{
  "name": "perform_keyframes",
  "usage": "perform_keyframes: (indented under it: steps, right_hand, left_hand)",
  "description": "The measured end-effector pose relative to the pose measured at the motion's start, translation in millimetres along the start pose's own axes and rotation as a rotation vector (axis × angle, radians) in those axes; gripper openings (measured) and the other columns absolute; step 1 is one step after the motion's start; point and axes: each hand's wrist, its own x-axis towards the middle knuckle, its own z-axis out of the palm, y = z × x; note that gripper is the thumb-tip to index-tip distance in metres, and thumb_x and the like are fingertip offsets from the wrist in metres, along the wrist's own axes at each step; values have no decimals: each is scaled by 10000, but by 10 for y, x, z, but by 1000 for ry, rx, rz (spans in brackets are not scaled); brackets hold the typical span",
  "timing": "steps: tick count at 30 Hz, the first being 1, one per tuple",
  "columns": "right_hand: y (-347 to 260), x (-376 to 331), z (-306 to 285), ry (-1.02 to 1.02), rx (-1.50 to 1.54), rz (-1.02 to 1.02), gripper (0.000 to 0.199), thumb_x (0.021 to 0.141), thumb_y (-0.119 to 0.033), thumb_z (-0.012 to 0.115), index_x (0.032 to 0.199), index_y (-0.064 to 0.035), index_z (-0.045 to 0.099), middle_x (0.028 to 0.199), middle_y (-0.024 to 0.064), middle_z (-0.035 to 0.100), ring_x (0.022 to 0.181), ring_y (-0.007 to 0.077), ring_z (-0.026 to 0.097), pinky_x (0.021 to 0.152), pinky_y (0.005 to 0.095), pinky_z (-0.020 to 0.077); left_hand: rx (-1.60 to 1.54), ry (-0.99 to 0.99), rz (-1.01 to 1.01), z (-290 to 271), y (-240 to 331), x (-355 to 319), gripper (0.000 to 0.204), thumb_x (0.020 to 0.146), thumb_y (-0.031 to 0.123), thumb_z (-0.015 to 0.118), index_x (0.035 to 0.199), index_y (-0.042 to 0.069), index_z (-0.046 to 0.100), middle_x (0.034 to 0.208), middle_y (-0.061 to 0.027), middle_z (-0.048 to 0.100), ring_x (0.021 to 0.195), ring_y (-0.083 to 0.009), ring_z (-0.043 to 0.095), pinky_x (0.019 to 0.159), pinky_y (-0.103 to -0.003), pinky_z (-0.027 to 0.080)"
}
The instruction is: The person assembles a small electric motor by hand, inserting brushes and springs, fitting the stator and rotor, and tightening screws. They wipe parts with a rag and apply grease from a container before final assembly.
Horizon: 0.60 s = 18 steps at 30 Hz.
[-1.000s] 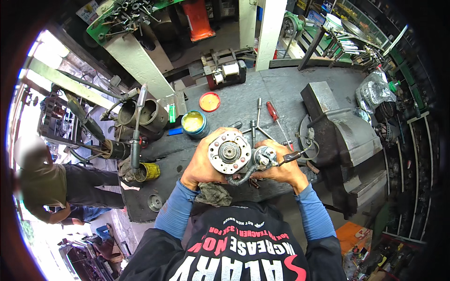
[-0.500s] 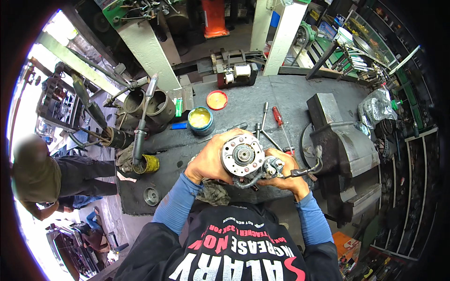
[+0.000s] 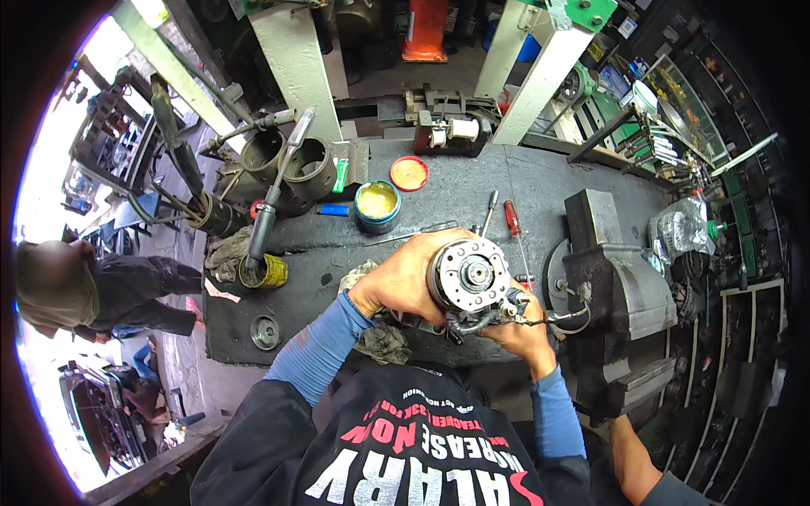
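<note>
Head view | motor (image 3: 474, 277) over tabletop (image 3: 464, 173), near its front edge | left hand (image 3: 411, 277) curled round its side | right hand (image 3: 523, 336) gripping lower right, fingers partly hidden | advisable: support weight evenly, wire (image 3: 554, 318) clear of vise (image 3: 620, 278)

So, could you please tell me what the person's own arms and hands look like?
Close-fitting, wrinkled blue sleeves cover both forearms down toward the wrists, coming out from under a looser black top with white and red lettering. The left hand and the right hand are bare, without gloves; no watch or ring shows, though both are partly hidden.
</note>
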Motion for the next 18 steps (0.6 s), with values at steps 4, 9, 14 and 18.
perform_keyframes:
  steps: [4,9,14,18]
  right_hand:
    - [-667,-454,-166,-313,-419,544,489,926,-400,827,1188,1,733,1079,239,775,1038,441,747,911,514,575]
    - [-1850,-114,-832,-127,92,242,374,909,-210,829,1196,24,779,954,157,800,745,180,718,677,327,561]
    - [-1727,899,-703,-353,-300,259,614,931,-381,831,1321,72,686,917,245,722,800,309,713,779,410,556]
    - [-1608,1002,-679,-460,-22,345,561,969,-294,818,1353,88,670,1070,192,792,990,177,735,919,364,583]
  left_hand:
    - [0,-19,10,-40,65,-47,1000,385,150,959,1328,5,657,1279,-104,699,1199,-232,669,1105,-386,504]
    - [65,23,145,-61,46,-18,947,408,144,951,1306,29,672,1220,-120,747,1127,-242,717,1039,-386,550]
    - [-19,18,137,-60,33,-30,928,415,155,964,1288,30,676,1156,-130,759,1060,-269,743,986,-390,574]
    - [55,33,122,-21,-26,-2,918,402,191,961,1259,40,671,1110,-156,758,1016,-355,744,923,-433,585]
